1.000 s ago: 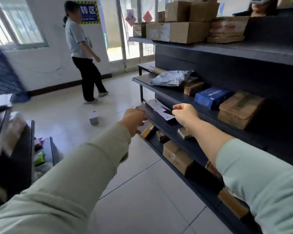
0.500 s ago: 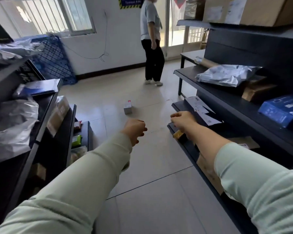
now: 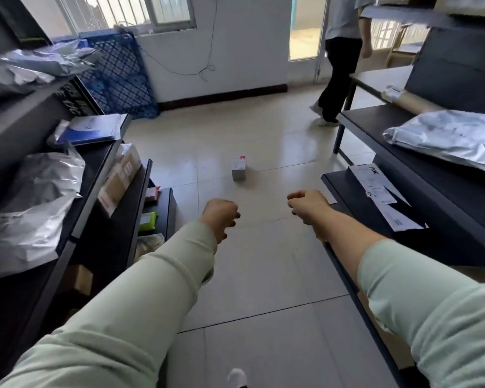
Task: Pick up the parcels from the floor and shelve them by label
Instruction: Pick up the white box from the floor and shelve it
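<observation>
Standing upright on the floor [image 3: 263,275], the small box [image 3: 239,168] looks like light, stiff cardboard; grip its opposite sides. The left hand [image 3: 220,215] and right hand [image 3: 308,207] hover short of it, curled on nothing.

One parcel [image 3: 239,168] on floor [image 3: 263,275]; two hands [image 3: 221,217] [image 3: 308,206]

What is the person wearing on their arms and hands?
Pale green long sleeves cover both arms. The left sleeve reaches the wrist; the right sleeve stops short, leaving the forearm bare. No gloves, watch or rings show on the left hand or right hand.
</observation>
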